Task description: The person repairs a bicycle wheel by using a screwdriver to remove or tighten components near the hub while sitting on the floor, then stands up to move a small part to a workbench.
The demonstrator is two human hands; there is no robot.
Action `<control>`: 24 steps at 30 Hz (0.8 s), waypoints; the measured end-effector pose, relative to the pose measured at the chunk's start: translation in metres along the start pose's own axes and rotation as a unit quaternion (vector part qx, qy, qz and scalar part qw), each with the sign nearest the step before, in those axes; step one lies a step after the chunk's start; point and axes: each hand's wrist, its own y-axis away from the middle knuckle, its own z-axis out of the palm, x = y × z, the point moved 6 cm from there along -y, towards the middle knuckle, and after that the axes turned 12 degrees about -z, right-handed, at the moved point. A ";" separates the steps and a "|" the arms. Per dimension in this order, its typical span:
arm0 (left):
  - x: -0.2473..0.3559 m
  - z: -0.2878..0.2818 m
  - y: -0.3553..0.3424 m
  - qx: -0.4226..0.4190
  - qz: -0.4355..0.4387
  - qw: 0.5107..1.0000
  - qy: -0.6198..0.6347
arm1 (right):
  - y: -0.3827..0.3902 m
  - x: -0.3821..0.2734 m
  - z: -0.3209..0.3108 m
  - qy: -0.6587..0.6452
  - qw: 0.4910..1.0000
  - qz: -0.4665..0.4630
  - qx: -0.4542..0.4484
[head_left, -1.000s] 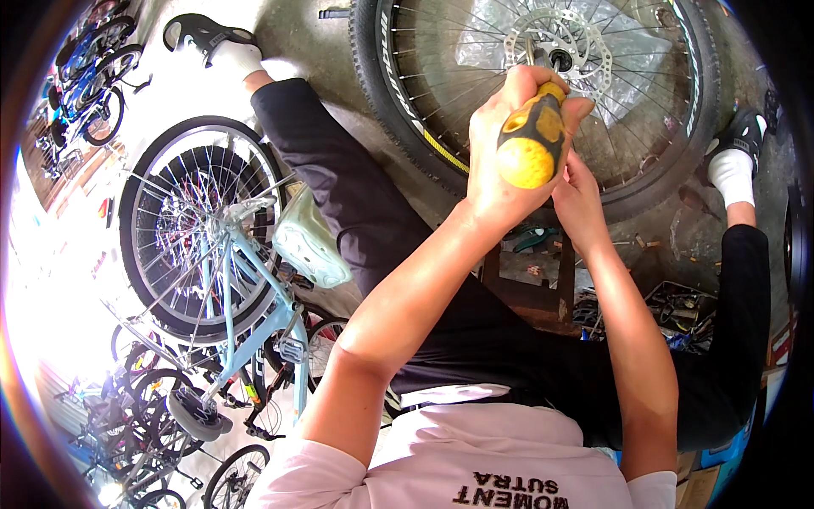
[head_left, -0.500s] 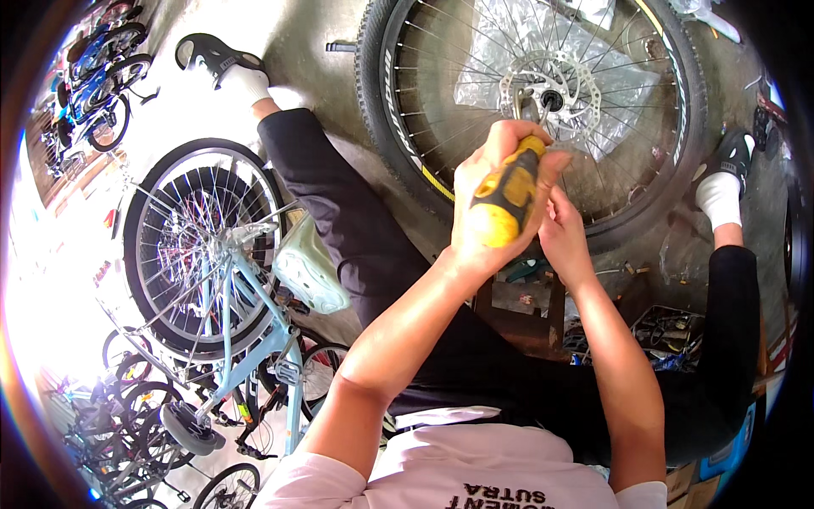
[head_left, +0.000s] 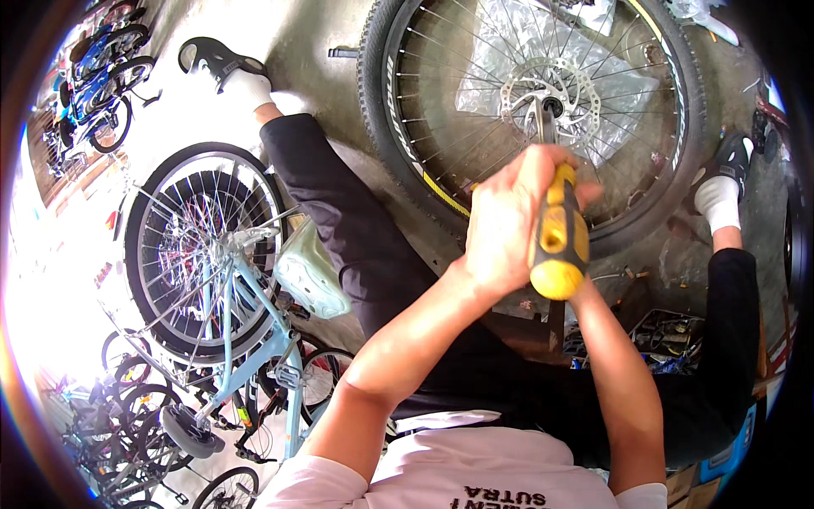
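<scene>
My left hand [head_left: 502, 225] is closed on the yellow-and-black tool handle [head_left: 557, 233]. Its steel shaft [head_left: 545, 125] points toward the hub [head_left: 553, 106] of the bicycle wheel lying on the floor; whether the tip touches is unclear. The wheel has a silver brake disc [head_left: 575, 86] and a black tyre [head_left: 376, 93], with clear plastic sheeting [head_left: 625, 136] beneath the spokes. My right hand is mostly hidden behind my left hand and the handle, its forearm [head_left: 615, 356] rising from the lower right; what it holds cannot be seen.
A pale blue bicycle [head_left: 254, 305] with spoked wheels lies at the left, near a pale green seat-like piece [head_left: 309, 267]. Many bicycles [head_left: 102, 93] crowd the upper and lower left. My outstretched legs flank the wheel. A cluttered metal container [head_left: 666, 335] is beside my right forearm.
Both hands have moved down and away from the hub over the last second. The handle has swung to the right and turned, and more of the shaft shows.
</scene>
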 end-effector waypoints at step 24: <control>-0.028 0.000 -0.028 -0.018 -0.089 0.992 0.091 | -0.002 -0.022 0.004 0.022 0.999 -0.030 0.024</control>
